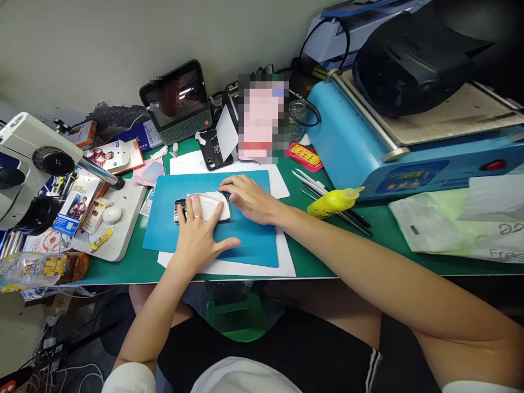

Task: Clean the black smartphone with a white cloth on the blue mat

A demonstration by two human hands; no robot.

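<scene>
A phone-sized device [177, 210] with a dark, partly exposed end lies flat on a blue mat [254, 245]. Folded white tissue [212, 203] covers most of it. My left hand [199, 232] rests on the tissue and the device with its fingers spread, a ring on one finger. At the device's right end is my right hand [250, 199], fingers partly extended and bent, the fingertips near the edge of the tissue. Whether they touch it is hard to tell. Under the mat lie white sheets [289, 262] on the green work surface [319, 256].
On the left stand a microscope [57, 158] and a bottle [45, 270]. Behind the mat are a black phone case [213, 150] and a smart display [178, 101]. A yellow squeeze bottle [331, 203], tweezers [311, 185] and a blue machine [347, 136] stand or lie right.
</scene>
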